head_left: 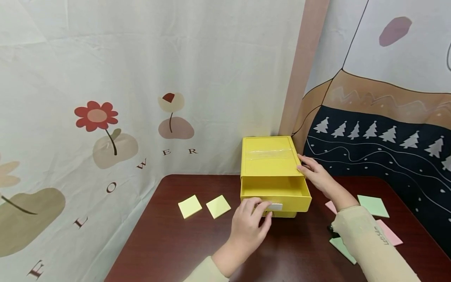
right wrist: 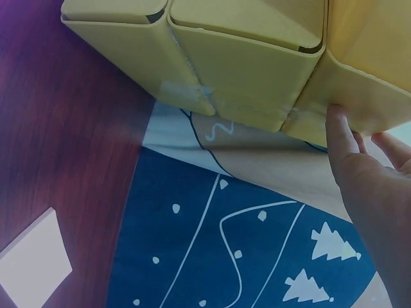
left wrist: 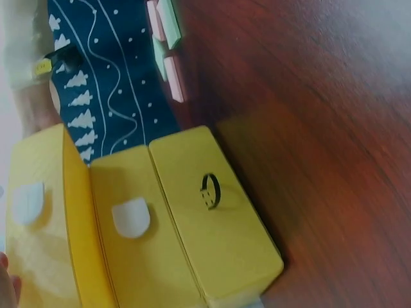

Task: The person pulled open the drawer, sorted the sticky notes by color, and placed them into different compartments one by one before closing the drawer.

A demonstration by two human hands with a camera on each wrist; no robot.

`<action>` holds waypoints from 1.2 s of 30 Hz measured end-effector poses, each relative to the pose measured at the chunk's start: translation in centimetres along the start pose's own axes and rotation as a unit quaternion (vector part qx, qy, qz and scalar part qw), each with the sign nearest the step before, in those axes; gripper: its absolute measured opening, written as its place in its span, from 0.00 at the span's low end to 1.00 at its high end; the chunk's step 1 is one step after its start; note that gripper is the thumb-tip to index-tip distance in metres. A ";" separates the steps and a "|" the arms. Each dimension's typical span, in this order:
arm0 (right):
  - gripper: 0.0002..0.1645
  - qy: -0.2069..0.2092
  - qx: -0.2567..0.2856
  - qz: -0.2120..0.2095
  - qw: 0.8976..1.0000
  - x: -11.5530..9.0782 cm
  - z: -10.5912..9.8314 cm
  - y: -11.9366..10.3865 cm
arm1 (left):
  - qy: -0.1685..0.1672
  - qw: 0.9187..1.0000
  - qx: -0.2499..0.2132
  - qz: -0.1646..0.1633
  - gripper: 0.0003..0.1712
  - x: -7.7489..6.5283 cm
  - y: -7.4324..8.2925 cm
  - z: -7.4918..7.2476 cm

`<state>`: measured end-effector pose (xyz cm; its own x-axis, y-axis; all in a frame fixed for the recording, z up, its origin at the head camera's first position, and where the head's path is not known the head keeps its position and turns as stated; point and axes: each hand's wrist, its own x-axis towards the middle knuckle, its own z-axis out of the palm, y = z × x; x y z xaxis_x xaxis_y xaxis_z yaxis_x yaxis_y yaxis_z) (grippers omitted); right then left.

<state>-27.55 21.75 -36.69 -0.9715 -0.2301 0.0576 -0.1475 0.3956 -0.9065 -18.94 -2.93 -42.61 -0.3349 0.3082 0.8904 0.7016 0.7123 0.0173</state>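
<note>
A yellow drawer box [head_left: 269, 166] stands at the table's back, clear tape across its top. Its top drawer [head_left: 275, 190] is pulled out and its inside looks bare. My left hand [head_left: 246, 225] is at the drawer's front, fingertips by the white pull tab [head_left: 275, 206]; the wrist view catches only fingertips at its edge. Lower down, that view shows a closed drawer with a white tab [left wrist: 131, 218] and another with a black loop handle [left wrist: 210, 191]. My right hand [head_left: 317, 176] rests against the box's right side, fingertips touching the yellow wall [right wrist: 359, 102].
Two yellow sticky-note pads [head_left: 190, 206] lie left of the box. On the right, partly behind my right sleeve, are green pads [head_left: 373, 205] and pink pads [head_left: 389, 232]. A printed curtain [head_left: 218, 78] hangs behind the dark red table [head_left: 158, 235].
</note>
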 end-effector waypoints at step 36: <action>0.40 0.008 0.001 -0.005 1.000 1.1 -0.3 2.3 | -0.180 0.941 0.045 -0.284 0.34 -8.3 -12.5 0.1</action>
<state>-29.00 22.68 -38.63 -0.9730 -0.2190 0.0731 -0.1564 0.3922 -0.9065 -24.99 -14.31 -50.32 -0.8425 0.0448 0.5368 0.2950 0.8722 0.3902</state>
